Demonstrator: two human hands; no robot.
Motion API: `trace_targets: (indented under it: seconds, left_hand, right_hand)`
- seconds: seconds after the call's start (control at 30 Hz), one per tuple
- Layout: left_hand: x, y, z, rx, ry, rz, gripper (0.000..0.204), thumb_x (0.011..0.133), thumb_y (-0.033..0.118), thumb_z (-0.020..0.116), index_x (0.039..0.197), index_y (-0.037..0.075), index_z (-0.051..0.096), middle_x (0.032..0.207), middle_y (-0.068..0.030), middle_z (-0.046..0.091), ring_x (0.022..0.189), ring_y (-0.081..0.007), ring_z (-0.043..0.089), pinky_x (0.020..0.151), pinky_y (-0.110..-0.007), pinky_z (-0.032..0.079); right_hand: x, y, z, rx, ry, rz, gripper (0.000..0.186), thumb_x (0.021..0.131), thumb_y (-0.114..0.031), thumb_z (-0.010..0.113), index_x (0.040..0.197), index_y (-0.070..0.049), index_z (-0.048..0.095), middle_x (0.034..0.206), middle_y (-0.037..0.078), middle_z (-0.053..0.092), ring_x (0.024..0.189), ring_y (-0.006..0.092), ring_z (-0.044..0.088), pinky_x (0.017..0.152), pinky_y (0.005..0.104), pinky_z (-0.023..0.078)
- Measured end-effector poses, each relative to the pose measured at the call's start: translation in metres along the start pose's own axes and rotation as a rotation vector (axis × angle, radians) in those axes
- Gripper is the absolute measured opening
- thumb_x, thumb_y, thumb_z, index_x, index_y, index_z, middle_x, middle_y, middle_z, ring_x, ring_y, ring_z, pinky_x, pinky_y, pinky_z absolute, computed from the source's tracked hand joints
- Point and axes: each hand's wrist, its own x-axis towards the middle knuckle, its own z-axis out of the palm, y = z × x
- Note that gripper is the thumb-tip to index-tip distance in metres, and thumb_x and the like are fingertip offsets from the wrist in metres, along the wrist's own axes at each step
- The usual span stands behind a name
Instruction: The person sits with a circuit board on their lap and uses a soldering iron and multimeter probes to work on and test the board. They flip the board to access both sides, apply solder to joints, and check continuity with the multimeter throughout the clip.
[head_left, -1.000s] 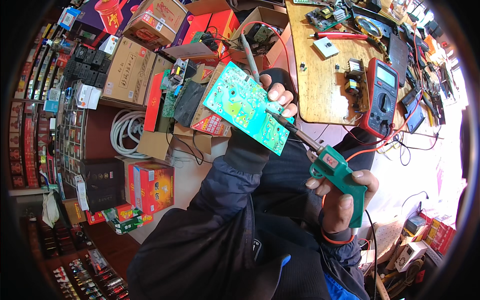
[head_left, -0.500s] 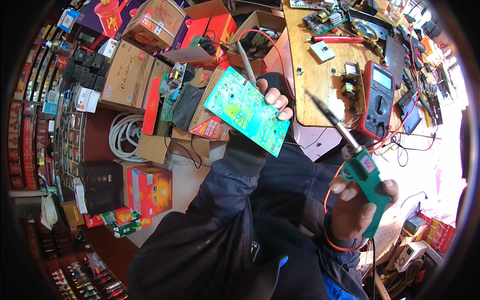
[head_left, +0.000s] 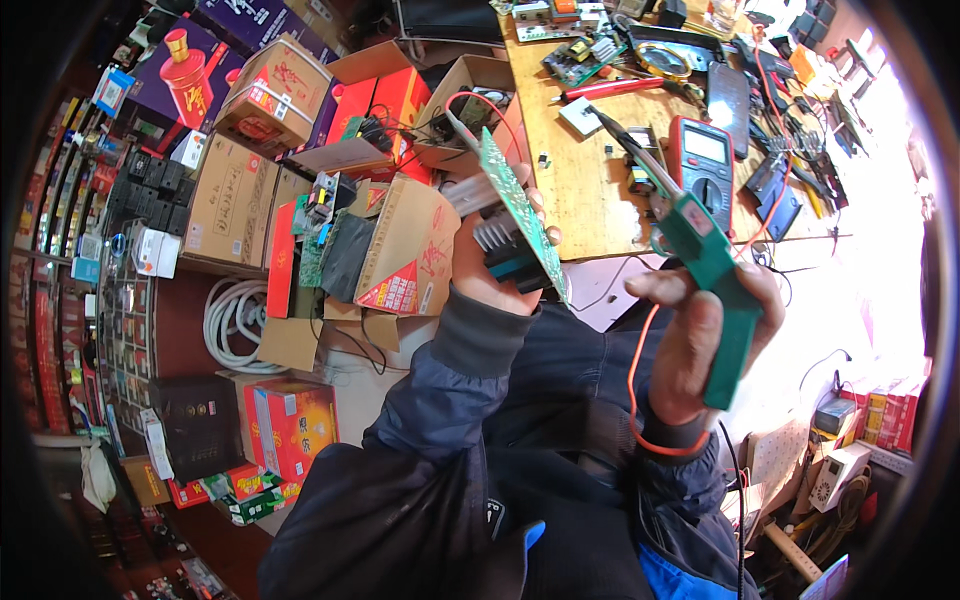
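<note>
My left hand point(head_left: 478, 262) grips a green circuit board point(head_left: 523, 218), now tilted so that it shows nearly edge-on. Silvery finned heat sinks and dark parts stick out of its underside. A grey test probe point(head_left: 461, 130) with a red lead rises behind the board's upper end; whether my left fingers also hold it is hidden. My right hand point(head_left: 685, 335) is wrapped round the green handle of a soldering iron point(head_left: 735, 345), whose dark tip points up and left over the workbench. An orange-red cable point(head_left: 632, 385) loops round my right wrist.
On the wooden bench point(head_left: 590, 225) are a red multimeter point(head_left: 702, 165), a magnifier point(head_left: 664, 60), a red pen-like tool point(head_left: 610, 90), small circuit boards and pliers. Open cardboard boxes point(head_left: 405, 245) with electronics stand left, beside a coiled white hose point(head_left: 236, 322).
My left hand has turned the board from facing up to nearly edge-on, bringing its underside into view. The soldering iron has moved up and left. The whole view has shifted slightly.
</note>
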Motion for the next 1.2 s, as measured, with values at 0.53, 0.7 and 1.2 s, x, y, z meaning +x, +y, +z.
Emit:
trace_targets:
  seconds: [0.53,0.7,1.2]
  left_hand:
    - [-0.012,-0.052,0.058,1.141,0.052,0.195,0.033,0.103,0.027,0.064,0.112,-0.003,0.073,0.084,0.0001,0.063,0.070,-0.0049,0.054,0.064,-0.019,0.042]
    - [-0.016,-0.049,0.066,0.994,0.083,-0.043,0.032,0.099,0.025,0.068,0.106,-0.006,0.074,0.090,-0.0052,0.066,0.087,-0.0088,0.057,0.079,-0.024,0.045]
    - [-0.013,-0.045,0.059,1.009,0.030,-0.145,0.029,0.098,0.025,0.070,0.097,-0.004,0.074,0.077,-0.0003,0.061,0.066,-0.0045,0.049,0.059,-0.022,0.037]
  right_hand:
    - [0.035,-0.027,0.012,0.134,0.198,0.115,0.053,0.101,-0.019,0.064,0.139,-0.004,0.032,0.099,0.019,0.070,0.099,0.0327,0.072,0.093,0.0435,0.055]
    - [0.034,-0.017,-0.002,0.269,0.183,0.173,0.039,0.108,-0.026,0.047,0.138,-0.005,0.031,0.097,0.019,0.068,0.092,0.0331,0.072,0.086,0.0434,0.057]
    - [0.026,0.000,-0.027,0.431,0.123,0.190,0.039,0.111,-0.036,0.033,0.139,-0.011,0.040,0.097,0.014,0.064,0.093,0.0365,0.068,0.083,0.0506,0.059]
